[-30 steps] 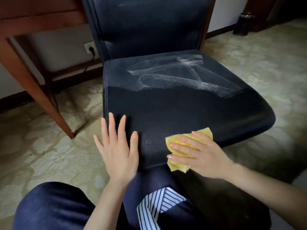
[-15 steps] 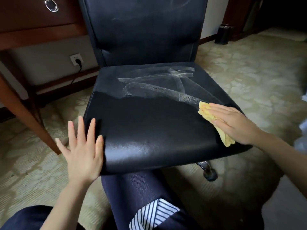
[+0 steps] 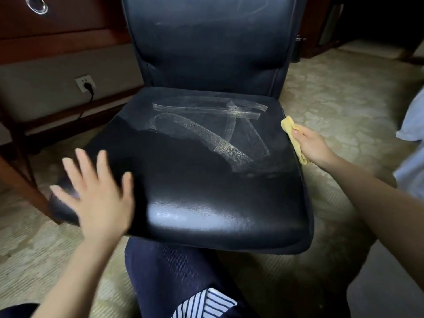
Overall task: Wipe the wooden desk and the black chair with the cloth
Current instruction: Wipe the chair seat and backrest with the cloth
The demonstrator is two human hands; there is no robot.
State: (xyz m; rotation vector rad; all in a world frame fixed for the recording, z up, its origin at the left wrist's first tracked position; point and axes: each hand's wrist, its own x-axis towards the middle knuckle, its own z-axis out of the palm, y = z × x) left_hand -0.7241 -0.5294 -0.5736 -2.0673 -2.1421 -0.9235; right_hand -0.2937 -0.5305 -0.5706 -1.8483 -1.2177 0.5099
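Right hand (image 3: 313, 146): gripping the yellow cloth (image 3: 294, 136) at the seat's right edge.
Left hand (image 3: 98, 191): fingers spread wide, over the front-left corner of the black chair (image 3: 206, 191).
Wipe streaks (image 3: 206, 125): left of the cloth hand.
Wooden desk (image 3: 57, 26): beyond the left hand.

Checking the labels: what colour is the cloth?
Yellow; the cloth shows best in the head view.

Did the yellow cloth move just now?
Yes. The cloth, gripped by the right hand, went from the front edge of the seat to its right edge, beside the wet streaks.
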